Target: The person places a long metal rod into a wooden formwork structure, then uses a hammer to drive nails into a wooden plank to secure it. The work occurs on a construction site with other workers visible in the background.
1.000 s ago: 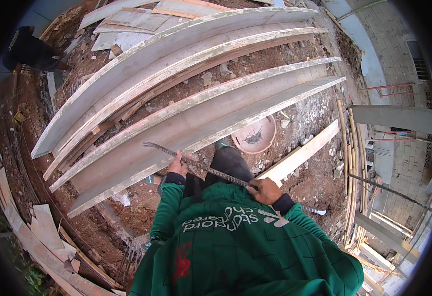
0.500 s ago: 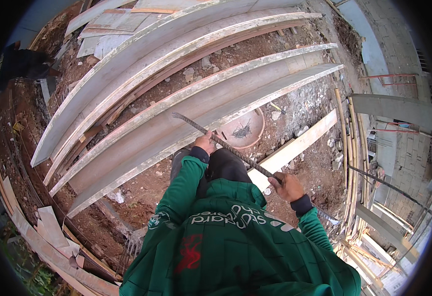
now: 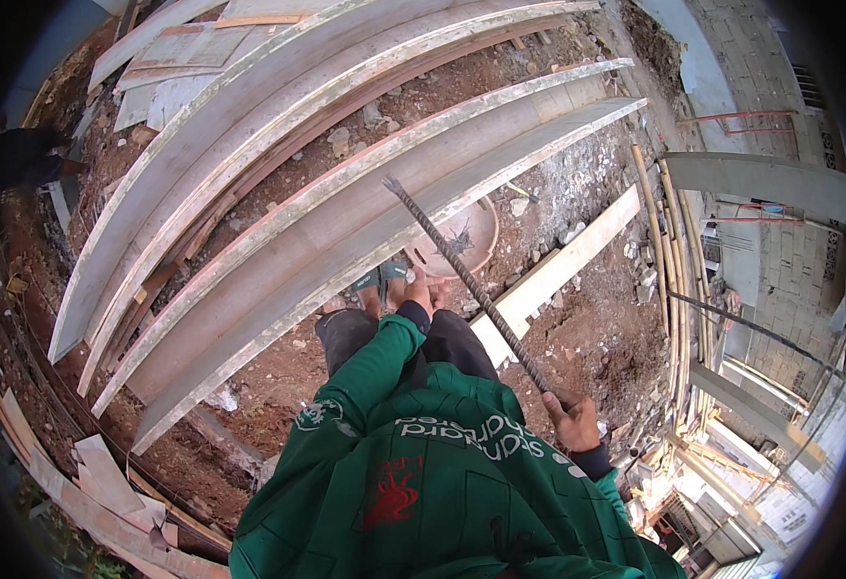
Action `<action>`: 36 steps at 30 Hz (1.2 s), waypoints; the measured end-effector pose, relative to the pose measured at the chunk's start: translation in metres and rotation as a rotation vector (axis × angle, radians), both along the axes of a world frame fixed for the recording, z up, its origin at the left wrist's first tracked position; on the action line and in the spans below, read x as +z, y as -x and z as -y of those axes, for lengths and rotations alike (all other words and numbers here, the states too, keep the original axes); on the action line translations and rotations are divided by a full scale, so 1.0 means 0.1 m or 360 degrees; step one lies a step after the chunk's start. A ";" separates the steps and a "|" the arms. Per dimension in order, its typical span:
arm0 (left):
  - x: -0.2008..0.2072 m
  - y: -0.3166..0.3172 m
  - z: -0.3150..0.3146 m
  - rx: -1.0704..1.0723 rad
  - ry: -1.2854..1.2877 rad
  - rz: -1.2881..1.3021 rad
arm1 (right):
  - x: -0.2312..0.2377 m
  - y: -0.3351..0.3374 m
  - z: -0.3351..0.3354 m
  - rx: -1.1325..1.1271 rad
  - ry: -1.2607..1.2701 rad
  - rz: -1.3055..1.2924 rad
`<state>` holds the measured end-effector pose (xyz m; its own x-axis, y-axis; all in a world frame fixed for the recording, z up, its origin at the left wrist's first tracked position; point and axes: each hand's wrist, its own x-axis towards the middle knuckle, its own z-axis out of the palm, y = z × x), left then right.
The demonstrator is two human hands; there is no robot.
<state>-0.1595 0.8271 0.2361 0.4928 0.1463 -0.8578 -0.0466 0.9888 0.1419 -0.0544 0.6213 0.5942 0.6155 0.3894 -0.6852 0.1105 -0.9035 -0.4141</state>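
Across the upper half of the frame, on red earth:

1. Long pale boards (image 3: 346, 232), several, lying side by side and running from lower left to upper right.
2. Plank (image 3: 558, 265), single, pale, right of centre on the dirt.
3. Round pink basin (image 3: 466, 241), at frame centre, partly behind the bar.
4. Ribbed steel bar (image 3: 461, 275), long axis running from upper centre down to lower right, held above the ground; its far tip lies over the boards, its near end at the right hand.
5. Right hand (image 3: 572, 420), lower right, fingers wrapped shut around the bar's near end.
6. Left hand (image 3: 421, 289), centre, nearer the bar's middle; whether its fingers grip or merely touch the bar cannot be told.
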 end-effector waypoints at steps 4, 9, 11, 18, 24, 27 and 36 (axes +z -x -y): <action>-0.16 -0.59 0.01 0.0266 0.0320 -0.0397 | 0.15 0.18 0.01 -0.0288 -0.0016 0.0111; -0.54 -0.12 0.04 -0.0522 0.0273 -0.0400 | 0.03 0.59 0.39 -0.0711 -0.0128 0.0081; -0.96 0.39 -0.23 -0.0562 0.0270 -0.0024 | -0.08 0.70 0.41 -0.0626 -0.0189 0.0120; -0.77 1.35 -0.85 -0.0464 -0.0221 -0.0438 | -0.55 1.05 0.76 -0.0746 -0.0129 -0.0095; -0.89 2.16 -1.08 0.0089 -0.0219 -0.1001 | -0.68 0.69 0.59 -0.0274 -0.0024 -0.0129; -0.78 2.21 -0.92 0.0248 -0.0152 -0.0983 | -0.81 0.49 0.67 -0.0090 0.0012 -0.0132; -0.17 1.40 -0.52 -0.0265 -0.0609 -0.0584 | -1.05 -0.09 0.58 0.0249 -0.0184 -0.0106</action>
